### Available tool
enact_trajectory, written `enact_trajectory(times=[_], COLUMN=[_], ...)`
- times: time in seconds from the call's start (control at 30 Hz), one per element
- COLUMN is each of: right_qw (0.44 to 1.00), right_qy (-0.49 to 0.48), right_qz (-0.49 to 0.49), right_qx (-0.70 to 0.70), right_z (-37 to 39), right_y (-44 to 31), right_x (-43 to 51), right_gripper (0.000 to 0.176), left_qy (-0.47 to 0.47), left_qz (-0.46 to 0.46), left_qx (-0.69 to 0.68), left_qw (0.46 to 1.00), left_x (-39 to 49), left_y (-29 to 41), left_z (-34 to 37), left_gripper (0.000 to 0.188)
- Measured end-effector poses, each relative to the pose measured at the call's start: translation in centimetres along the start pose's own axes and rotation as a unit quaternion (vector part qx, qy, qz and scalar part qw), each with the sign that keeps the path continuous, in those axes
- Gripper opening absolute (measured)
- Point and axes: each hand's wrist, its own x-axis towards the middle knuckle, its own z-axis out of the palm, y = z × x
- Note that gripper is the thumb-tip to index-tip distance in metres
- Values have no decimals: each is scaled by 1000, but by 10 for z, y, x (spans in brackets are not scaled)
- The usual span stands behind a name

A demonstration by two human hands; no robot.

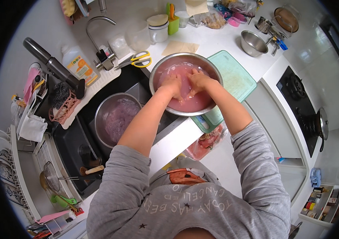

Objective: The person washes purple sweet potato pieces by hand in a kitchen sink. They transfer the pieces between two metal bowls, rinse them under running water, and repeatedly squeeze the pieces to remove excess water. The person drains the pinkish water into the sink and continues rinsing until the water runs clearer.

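A large stainless steel basin [186, 114] holds cloudy pink water and stands partly on the counter and partly on a green cutting board [235, 74]. Both my hands are dipped into this water. My left hand [172, 85] is at the left of the middle, thumb towards me. My right hand [198, 80] is close beside it, its fingers spread at the surface. The murky water hides what lies under my palms and whether either hand grips anything. To the left, a second steel basin [100, 119] with foamy, purplish water sits in the black sink [67, 139].
Yellow-handled scissors [141, 59] lie by the faucet [106, 61]. A small steel bowl [253, 44] is at the back right, near the gas hob [296, 110]. Packaged raw meat [203, 145] is below the cutting board's near edge. A strainer [52, 176] hangs left of the sink.
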Motion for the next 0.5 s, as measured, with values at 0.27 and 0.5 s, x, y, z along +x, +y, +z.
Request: enact_trajectory(times=[0.27, 0.5], right_qw=[998, 994], right_qy=[-47, -10], right_qz=[-37, -16], right_qx=[5, 107], right_z=[9, 21], right_y=[-9, -25], right_x=[-19, -27], right_gripper=[97, 74], left_qy=[-32, -7], left_qz=[-13, 2], left_qx=[5, -83], left_qw=[999, 997], left_x=[-4, 1], left_y=[3, 5], left_z=[20, 31], left_gripper=[67, 54])
